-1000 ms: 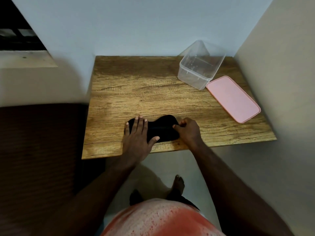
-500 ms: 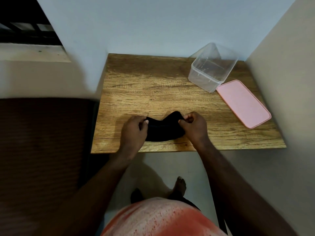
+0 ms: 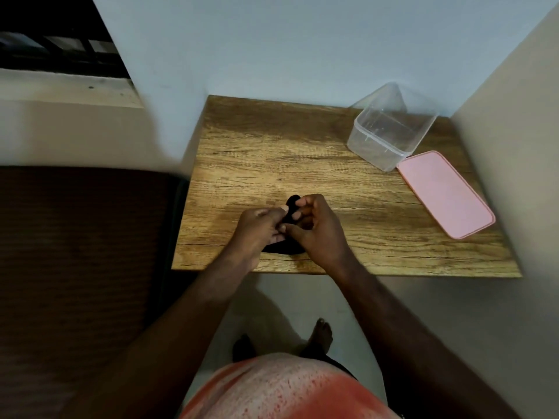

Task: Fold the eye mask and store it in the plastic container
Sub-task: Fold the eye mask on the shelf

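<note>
Since a moment ago my hands have come together at the middle of the mask, which was spread wide between them and is now bunched into a small dark lump.

The table (image 3: 302, 164) fills the view, wedged into a corner of pale walls. At 2 o'clock from my hands, near the table's far right corner, the clear container (image 3: 390, 128) stands open with nothing in it. Just beside it, toward 3 o'clock, the pink lid (image 3: 444, 193) lies flat, well apart from my hands.

My right hand (image 3: 317, 228) is curled shut on the right half of the mask (image 3: 292, 202), fingers pinching the fabric. My left hand (image 3: 257, 228) is closed on the other half, its fingertips touching those of the right. The mask sits near the table's front edge at 6 o'clock, mostly hidden by both hands; one black lobe pokes out above my fingers and a dark edge shows below them, against the wood.
</note>
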`<state>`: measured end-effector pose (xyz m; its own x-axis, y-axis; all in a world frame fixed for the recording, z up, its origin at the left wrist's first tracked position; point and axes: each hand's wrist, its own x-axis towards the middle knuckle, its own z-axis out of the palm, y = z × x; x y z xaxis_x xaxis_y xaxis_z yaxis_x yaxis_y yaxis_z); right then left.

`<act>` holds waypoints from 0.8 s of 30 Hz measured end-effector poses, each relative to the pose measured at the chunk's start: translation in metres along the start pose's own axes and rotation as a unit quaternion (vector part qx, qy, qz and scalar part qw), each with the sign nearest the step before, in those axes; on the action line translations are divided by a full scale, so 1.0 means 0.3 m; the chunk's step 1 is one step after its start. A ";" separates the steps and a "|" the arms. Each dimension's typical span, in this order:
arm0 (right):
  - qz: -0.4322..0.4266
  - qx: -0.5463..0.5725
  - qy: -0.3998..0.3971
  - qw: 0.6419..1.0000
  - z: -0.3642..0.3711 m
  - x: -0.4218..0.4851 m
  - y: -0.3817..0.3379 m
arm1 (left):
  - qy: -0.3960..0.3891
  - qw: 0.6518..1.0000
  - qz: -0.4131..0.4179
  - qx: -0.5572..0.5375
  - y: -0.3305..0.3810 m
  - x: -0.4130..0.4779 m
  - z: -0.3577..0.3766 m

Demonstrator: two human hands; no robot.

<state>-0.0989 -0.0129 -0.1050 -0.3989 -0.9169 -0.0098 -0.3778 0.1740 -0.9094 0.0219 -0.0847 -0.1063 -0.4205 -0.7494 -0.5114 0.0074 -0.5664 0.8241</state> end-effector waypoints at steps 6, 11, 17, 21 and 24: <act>0.028 0.050 -0.014 0.998 0.031 -0.013 0.012 | 0.022 1.000 -0.015 0.016 -0.008 0.011 -0.060; -0.024 -0.146 -0.014 0.989 0.027 0.019 0.047 | 0.056 0.993 0.011 0.106 -0.025 0.023 -0.124; -0.107 -0.370 -0.121 0.915 0.055 0.032 0.081 | 0.096 0.976 0.055 0.185 -0.050 0.030 -0.164; -0.164 -0.402 -0.182 0.882 0.085 0.042 0.097 | 0.099 0.977 0.047 0.183 -0.055 0.043 -0.165; -0.153 -0.398 -0.225 0.876 0.101 0.052 0.114 | 0.107 0.974 0.052 0.194 -0.064 0.054 -0.167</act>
<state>-0.0927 -0.0321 -0.1490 0.1253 -0.9818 -0.1425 -0.9440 -0.0738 -0.3216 0.0604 -0.1031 -0.1425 -0.2371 -0.8731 -0.4260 -0.3211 -0.3434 0.8826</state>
